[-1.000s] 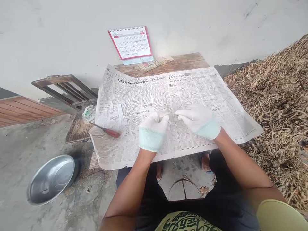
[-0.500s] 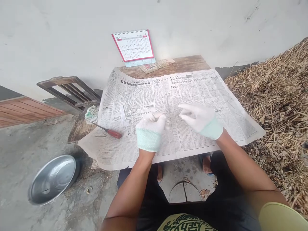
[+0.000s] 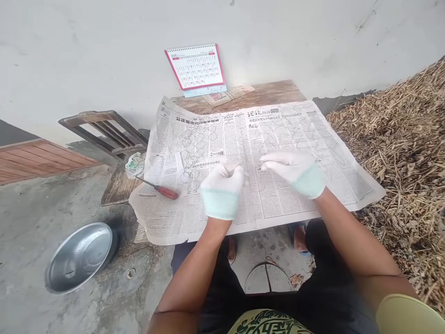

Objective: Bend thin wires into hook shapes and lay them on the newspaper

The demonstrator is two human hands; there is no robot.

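Both hands wear white knit gloves with mint cuffs, above a newspaper (image 3: pixel 239 208) spread over a table. My left hand (image 3: pixel 224 185) is closed, its thumb and forefinger pressed together in a pinch; anything between them is too fine to make out. Just to the right, my right hand (image 3: pixel 290 169) points leftward with its fingers drawn together near the thumb, and what it may hold is not visible. Thin looped wire-like strands (image 3: pixel 194 144) lie on the left half of the paper. More fine, bent strands (image 3: pixel 306 134) spread over the right half.
A red-handled screwdriver (image 3: pixel 167 192) and a narrow white strip (image 3: pixel 180 164) lie left of my hands. A desk calendar (image 3: pixel 196 67) stands at the back. Around the table are a wooden chair (image 3: pixel 104 132), a metal basin (image 3: pixel 79 257) and a heap of dry stalks (image 3: pixel 399 153).
My left hand has shifted slightly right. The right hand's fingers have drawn closer together. The view has moved a little, and the newspaper's left front corner looks more curled.
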